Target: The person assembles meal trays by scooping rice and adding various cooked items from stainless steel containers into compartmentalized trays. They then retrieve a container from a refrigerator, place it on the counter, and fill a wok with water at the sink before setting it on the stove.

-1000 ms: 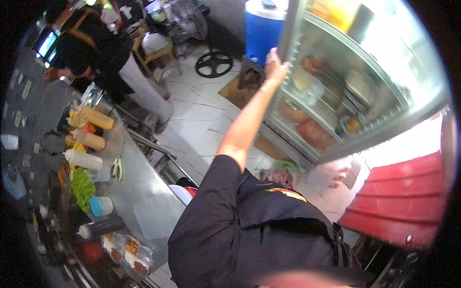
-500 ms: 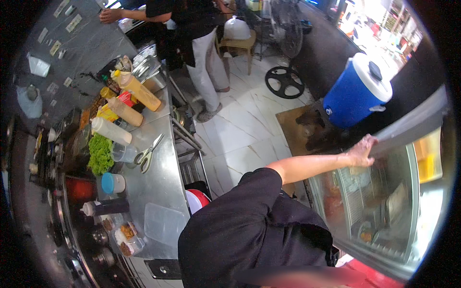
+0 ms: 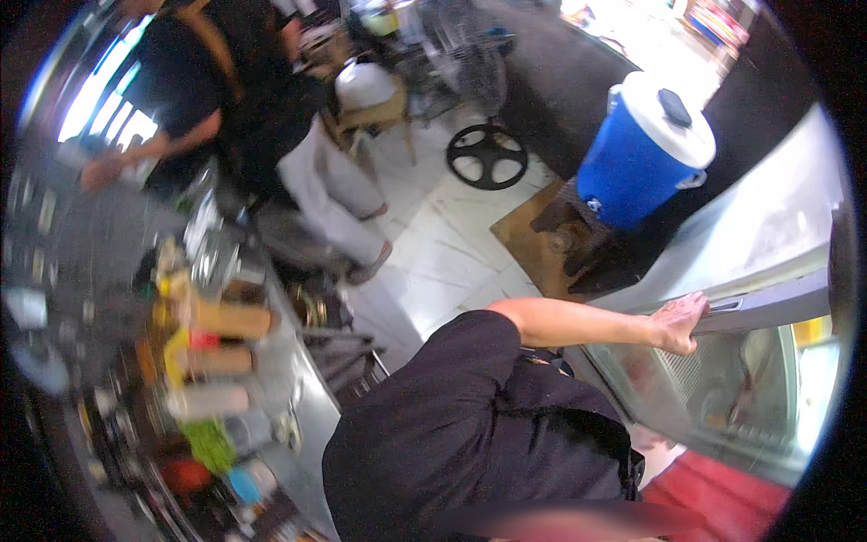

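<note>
Head view: nearer you than the blue cooler point(image 3: 632, 163) stands the glass refrigerator door point(image 3: 722, 375), your left hand point(image 3: 679, 322) against its edge beside the recessed handle point(image 3: 725, 306). I cannot tell whether you grip it or merely rest there.

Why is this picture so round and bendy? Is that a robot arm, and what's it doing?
No robot here, just a person! A very wide camera worn on their head looks down, so everything bends near the rim. The bare arm is theirs: their left hand is at the grey edge of a glass door. How tightly it grips, I can't tell. I can't make out their right hand. On the left, a metal counter holds squeeze bottles, leafy greens and a blue-lidded tub, all blurry. Somebody else stands at the top left.
</note>
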Demonstrator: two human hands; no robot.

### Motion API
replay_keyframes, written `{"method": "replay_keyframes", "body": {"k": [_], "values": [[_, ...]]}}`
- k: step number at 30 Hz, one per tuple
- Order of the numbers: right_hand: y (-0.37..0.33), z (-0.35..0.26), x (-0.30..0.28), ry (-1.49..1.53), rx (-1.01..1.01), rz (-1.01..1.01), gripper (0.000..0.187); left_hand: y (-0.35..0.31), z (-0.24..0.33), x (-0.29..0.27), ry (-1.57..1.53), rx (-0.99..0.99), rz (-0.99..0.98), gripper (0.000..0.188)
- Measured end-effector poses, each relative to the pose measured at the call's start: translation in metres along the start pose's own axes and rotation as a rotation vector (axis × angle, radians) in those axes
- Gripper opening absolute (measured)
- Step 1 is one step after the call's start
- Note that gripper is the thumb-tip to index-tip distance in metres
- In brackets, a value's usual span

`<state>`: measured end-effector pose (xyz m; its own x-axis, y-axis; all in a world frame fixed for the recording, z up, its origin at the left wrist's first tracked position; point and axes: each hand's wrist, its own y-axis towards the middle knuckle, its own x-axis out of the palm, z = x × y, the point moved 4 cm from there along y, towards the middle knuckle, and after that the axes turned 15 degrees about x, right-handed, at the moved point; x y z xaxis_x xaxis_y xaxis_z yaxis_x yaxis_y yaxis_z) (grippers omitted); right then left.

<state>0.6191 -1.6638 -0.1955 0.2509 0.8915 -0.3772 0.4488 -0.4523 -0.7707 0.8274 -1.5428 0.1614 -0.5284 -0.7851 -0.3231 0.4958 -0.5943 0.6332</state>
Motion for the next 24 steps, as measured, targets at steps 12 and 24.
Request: {"method": "replay_keyframes", "body": {"k": [12, 24], "values": [[-0.161, 0.069, 0.102, 0.28, 0.18, 0.591, 0.074, -0.056, -0.029, -0.024, -0.414, -0.115, -0.65, 0.03], [-0.238, 0.184, 0.084, 1.143, 0.618, 0.929, 0.058, 0.031, -0.111, 0.211, -0.366, -0.162, -0.515, 0.025]]}}
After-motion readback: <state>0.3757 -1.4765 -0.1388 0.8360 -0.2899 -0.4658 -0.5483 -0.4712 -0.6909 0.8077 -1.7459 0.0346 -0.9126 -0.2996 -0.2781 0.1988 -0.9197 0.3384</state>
